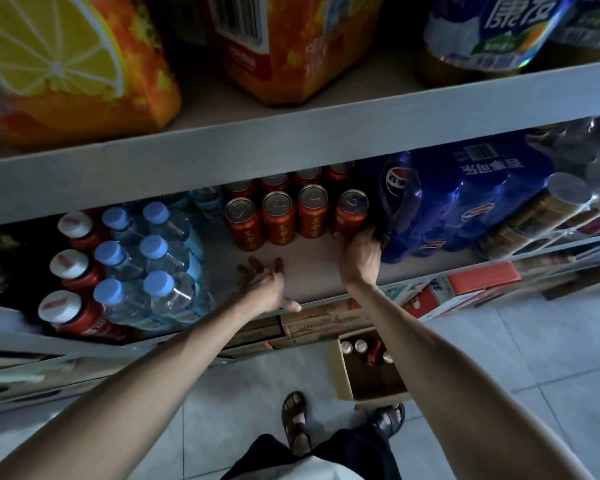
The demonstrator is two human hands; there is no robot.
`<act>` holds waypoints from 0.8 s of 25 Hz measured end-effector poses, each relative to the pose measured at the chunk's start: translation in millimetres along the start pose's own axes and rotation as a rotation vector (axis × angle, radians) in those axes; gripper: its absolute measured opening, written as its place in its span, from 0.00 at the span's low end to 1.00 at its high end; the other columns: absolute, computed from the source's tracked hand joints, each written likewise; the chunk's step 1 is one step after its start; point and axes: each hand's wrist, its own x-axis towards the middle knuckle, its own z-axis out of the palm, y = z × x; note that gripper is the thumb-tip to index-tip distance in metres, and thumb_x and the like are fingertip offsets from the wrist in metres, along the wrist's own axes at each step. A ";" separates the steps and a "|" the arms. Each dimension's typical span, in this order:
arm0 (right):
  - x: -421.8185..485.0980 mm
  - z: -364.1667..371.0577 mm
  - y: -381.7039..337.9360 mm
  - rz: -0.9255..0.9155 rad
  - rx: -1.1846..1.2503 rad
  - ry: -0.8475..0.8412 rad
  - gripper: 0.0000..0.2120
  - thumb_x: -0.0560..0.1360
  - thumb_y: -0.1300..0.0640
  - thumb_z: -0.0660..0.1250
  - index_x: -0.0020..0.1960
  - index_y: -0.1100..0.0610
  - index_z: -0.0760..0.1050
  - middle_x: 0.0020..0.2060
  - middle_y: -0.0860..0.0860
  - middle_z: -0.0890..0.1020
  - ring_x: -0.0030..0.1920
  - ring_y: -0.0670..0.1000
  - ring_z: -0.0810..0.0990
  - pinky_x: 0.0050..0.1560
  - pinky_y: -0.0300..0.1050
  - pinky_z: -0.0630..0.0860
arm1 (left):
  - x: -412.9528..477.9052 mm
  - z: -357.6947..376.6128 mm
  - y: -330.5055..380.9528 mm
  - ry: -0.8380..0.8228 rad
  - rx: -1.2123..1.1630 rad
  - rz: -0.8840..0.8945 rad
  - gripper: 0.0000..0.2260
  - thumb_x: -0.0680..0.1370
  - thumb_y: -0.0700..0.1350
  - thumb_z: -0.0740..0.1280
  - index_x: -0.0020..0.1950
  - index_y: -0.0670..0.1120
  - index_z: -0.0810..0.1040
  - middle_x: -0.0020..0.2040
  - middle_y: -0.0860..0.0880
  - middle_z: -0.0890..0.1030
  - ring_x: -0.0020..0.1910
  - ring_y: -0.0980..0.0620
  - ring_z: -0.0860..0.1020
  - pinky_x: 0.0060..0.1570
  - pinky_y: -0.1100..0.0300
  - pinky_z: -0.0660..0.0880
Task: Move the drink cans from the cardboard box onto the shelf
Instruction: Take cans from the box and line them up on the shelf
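Right hand (359, 252): fingers wrapped round the foot of an upright red can (350, 213), at the right end of the front can row (278, 220).
Left hand (265, 284): released, fingers spread, holding nothing, over the bare shelf (312, 268) just in front of the row.
Remaining cans (360, 346): upright in the cardboard box (344, 372), on the floor below the row.
Key relation: the box lies straight down from the hands, under the right forearm; the free left hand is likelier to fetch next.
Row's neighbours: Pepsi pack (458, 202) touching its right end, water bottles (153, 258) to its left.
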 end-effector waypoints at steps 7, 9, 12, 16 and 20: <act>12.9 -4.1 -10.5 -0.061 -0.066 -0.028 0.19 0.83 0.51 0.60 0.63 0.66 0.69 0.52 0.63 0.83 0.52 0.61 0.83 0.42 0.45 0.73 | 3.6 5.7 -2.5 0.027 0.015 0.028 0.54 0.67 0.65 0.71 0.78 0.46 0.40 0.75 0.28 0.43 0.73 0.24 0.43 0.70 0.28 0.50; 13.8 -3.1 -14.4 -0.069 -0.108 -0.022 0.20 0.83 0.49 0.59 0.62 0.66 0.70 0.51 0.62 0.83 0.51 0.60 0.84 0.39 0.42 0.70 | 4.2 6.2 -2.5 0.035 0.036 0.040 0.53 0.69 0.65 0.70 0.78 0.44 0.40 0.74 0.24 0.43 0.72 0.22 0.44 0.69 0.28 0.52; 14.0 -1.5 -16.6 -0.056 -0.122 -0.010 0.22 0.83 0.47 0.59 0.64 0.66 0.68 0.52 0.62 0.83 0.50 0.59 0.84 0.38 0.41 0.70 | 4.7 6.1 -1.7 0.020 0.067 0.038 0.53 0.70 0.65 0.69 0.78 0.43 0.40 0.73 0.24 0.43 0.72 0.22 0.45 0.69 0.28 0.53; 17.0 3.7 -14.4 -0.055 -0.154 -0.001 0.17 0.83 0.54 0.59 0.65 0.67 0.68 0.51 0.62 0.83 0.48 0.59 0.85 0.40 0.46 0.78 | 3.7 5.4 -0.3 0.015 0.107 0.039 0.52 0.71 0.66 0.67 0.78 0.42 0.39 0.73 0.24 0.42 0.72 0.22 0.45 0.69 0.28 0.52; 9.2 -7.1 -12.1 0.005 0.016 -0.144 0.16 0.82 0.58 0.58 0.66 0.65 0.68 0.55 0.62 0.81 0.54 0.62 0.82 0.43 0.46 0.74 | 5.3 3.5 -1.2 -0.010 0.117 0.022 0.52 0.70 0.67 0.67 0.78 0.44 0.39 0.75 0.27 0.41 0.73 0.24 0.44 0.70 0.29 0.51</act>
